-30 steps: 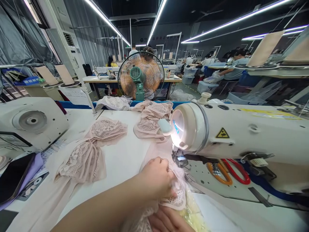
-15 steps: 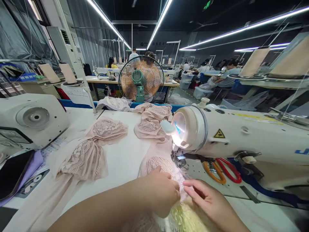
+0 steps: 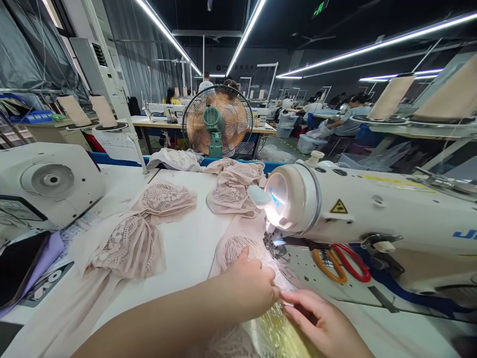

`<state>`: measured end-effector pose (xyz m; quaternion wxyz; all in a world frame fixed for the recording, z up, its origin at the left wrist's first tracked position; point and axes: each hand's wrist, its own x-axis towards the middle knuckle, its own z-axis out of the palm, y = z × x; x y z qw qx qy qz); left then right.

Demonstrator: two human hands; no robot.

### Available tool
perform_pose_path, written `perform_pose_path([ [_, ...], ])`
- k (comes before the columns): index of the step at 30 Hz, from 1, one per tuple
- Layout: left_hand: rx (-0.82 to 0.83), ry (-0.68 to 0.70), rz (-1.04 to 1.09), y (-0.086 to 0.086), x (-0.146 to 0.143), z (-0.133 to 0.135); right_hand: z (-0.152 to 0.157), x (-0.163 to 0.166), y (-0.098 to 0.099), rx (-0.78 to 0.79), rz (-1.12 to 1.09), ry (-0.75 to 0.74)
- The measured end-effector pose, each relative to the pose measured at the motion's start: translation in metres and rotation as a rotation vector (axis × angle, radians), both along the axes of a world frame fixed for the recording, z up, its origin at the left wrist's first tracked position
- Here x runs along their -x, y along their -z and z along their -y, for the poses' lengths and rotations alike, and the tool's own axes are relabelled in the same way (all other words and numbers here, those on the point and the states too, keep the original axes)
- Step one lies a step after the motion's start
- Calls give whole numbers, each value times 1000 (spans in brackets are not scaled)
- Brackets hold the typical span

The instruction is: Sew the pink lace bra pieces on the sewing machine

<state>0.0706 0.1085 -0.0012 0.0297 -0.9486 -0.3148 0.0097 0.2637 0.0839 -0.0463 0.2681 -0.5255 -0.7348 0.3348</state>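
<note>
My left hand [image 3: 249, 287] is closed over a pink lace piece [image 3: 238, 247] lying at the needle of the white sewing machine [image 3: 357, 209]. My right hand [image 3: 323, 324] meets it from the right, fingers curled and pinching the same fabric edge just in front of the presser foot [image 3: 275, 244]. A yellowish lace part [image 3: 278, 334] shows under both hands. The machine's lamp lights the needle area.
Pink lace pieces lie in piles at the left [image 3: 130, 243] and at the back [image 3: 233, 186]. Orange and red scissors [image 3: 341, 262] rest on the machine bed. Another machine [image 3: 48, 184] stands at the left, a fan [image 3: 217, 121] behind. Other people sit at far tables.
The lace piece has moved further back past the needle. My right hand came up from under the fabric a second ago and now pinches the edge beside my left hand.
</note>
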Motion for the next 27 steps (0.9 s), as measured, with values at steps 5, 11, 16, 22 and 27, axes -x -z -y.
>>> perform_pose_path([
  [5,-8,2,3,-7,3,-8,-9,0,-2,-10,133,-59],
  [11,-50,93,98,4,10,-19,-22,5,-9,7,268,-48],
  [16,101,79,33,-4,14,-25,-25,6,-14,31,352,-55],
  [22,97,65,79,-2,18,-29,-31,-12,-12,85,391,-187],
  [27,44,63,105,5,18,-29,-33,-14,-11,40,433,-268],
])
